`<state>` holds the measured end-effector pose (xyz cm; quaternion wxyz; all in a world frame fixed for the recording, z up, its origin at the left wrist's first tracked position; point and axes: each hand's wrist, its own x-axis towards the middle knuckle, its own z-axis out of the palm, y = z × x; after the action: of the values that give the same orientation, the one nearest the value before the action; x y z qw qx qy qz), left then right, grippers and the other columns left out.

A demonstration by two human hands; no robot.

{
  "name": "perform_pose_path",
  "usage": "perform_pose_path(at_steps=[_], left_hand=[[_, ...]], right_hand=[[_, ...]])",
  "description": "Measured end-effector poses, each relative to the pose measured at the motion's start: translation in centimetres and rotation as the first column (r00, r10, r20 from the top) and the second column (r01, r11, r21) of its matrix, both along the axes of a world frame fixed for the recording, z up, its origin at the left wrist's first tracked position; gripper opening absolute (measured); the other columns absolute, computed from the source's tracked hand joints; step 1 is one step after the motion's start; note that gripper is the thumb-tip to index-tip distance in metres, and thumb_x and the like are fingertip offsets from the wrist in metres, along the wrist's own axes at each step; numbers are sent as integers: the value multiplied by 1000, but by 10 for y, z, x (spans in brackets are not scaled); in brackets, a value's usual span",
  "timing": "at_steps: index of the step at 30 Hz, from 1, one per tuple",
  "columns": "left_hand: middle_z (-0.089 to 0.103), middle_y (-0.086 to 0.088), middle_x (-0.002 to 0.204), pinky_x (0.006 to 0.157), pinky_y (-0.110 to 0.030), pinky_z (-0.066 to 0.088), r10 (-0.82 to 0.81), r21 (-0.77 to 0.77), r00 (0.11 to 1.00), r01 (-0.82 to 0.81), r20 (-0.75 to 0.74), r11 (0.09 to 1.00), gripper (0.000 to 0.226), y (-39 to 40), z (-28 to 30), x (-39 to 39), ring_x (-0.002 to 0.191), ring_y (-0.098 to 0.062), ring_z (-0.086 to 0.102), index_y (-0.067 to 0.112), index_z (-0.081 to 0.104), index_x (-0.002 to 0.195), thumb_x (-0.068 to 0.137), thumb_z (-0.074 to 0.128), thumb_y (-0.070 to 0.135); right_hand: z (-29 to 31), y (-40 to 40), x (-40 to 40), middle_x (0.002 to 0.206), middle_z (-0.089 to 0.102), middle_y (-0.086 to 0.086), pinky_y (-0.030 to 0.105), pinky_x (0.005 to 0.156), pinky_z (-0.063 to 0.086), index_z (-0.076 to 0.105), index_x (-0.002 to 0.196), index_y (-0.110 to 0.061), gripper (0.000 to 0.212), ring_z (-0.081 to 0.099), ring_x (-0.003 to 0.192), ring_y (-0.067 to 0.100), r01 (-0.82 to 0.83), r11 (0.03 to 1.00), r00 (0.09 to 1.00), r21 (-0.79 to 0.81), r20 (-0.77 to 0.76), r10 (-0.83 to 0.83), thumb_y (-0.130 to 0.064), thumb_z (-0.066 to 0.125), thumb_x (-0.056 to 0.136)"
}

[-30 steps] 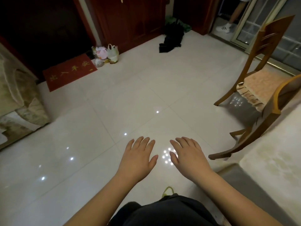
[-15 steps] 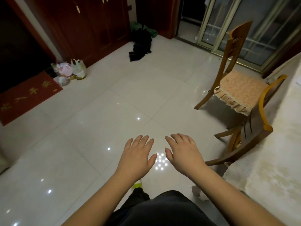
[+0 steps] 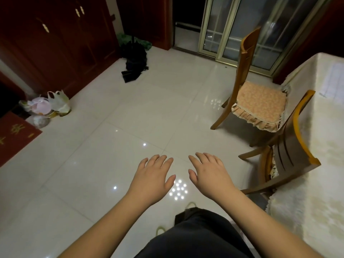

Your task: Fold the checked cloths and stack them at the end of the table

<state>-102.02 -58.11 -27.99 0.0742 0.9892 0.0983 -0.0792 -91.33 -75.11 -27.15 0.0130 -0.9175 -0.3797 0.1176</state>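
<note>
Both hands are held out in front of the body, palms down, above the glossy white tiled floor (image 3: 111, 112). The left hand (image 3: 151, 178) has its fingers straight and loosely spread, holding nothing; the right hand (image 3: 209, 174) is the same, fingers flat and relaxed, with nothing in it. The two hands are near each other but apart, with bright light reflections on the tiles between them.

At the right edge stands the counter covered with a cream patterned cloth (image 3: 316, 183). On its far part lies a pale checked cloth (image 3: 334, 81), flat on the cover and well apart from both hands. Whether it is folded cannot be told.

Two wooden chairs stand beside the counter: the farther wooden chair with an orange frilled cushion (image 3: 258, 101), and the nearer wooden chair with a curved yellow-edged back (image 3: 290, 155), pushed in against the counter. Far off on the floor lie a black bundle of fabric (image 3: 134, 60) and some plastic bags (image 3: 57, 103) by the dark red cabinet (image 3: 55, 43)
</note>
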Motion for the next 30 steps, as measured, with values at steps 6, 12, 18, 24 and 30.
perform_pose_path(at_steps=[6, 12, 18, 24, 30], left_hand=[[62, 0, 129, 99, -45, 46, -45, 23, 999, 45, 23, 999, 61, 27, -9, 88, 120, -22, 57, 20, 58, 132, 90, 29, 53], [67, 2, 121, 92, -42, 50, -114, 46, 993, 114, 3, 992, 57, 40, -7, 194, 113, -21, 62, 20, 63, 126, 88, 34, 52], [60, 4, 132, 102, -40, 41, -159, 48, 987, 158, 5, 986, 64, 46, 1, 281, 125, -19, 54, 22, 53, 136, 89, 24, 55], [40, 8, 150, 113, -35, 23, -199, 0, 978, 199, -62, 980, 81, 54, 2, 338, 140, -14, 33, 28, 28, 151, 81, 1, 60], [45, 8, 147, 110, -34, 27, -224, -4, 972, 225, -72, 974, 78, 87, -7, 392, 137, -14, 38, 27, 33, 149, 84, 5, 59]], right_hand=[[-8, 17, 70, 158, 26, 1, 38, 118, 12, 22, 153, -25, 54, 23, 145, 23, 63, 998, 998, 18, -29, -63, -44, 27, 103], [-21, 28, 161, 137, 58, 6, 43, 107, 37, 55, 136, -20, 55, 53, 125, 28, 193, 981, 981, 33, -9, -193, -44, 29, 94], [-18, 34, 238, 112, 71, 4, 43, 89, 53, 70, 117, -19, 56, 67, 101, 26, 223, 974, 975, 36, 9, -224, -45, 31, 86], [-18, 44, 286, 104, 73, 2, 40, 85, 54, 72, 111, -18, 52, 69, 95, 24, 273, 961, 962, 55, -38, -271, -44, 34, 87], [-18, 75, 337, 102, 73, 2, 39, 85, 54, 72, 109, -18, 51, 68, 94, 23, 315, 948, 948, 39, -67, -312, -44, 35, 87]])
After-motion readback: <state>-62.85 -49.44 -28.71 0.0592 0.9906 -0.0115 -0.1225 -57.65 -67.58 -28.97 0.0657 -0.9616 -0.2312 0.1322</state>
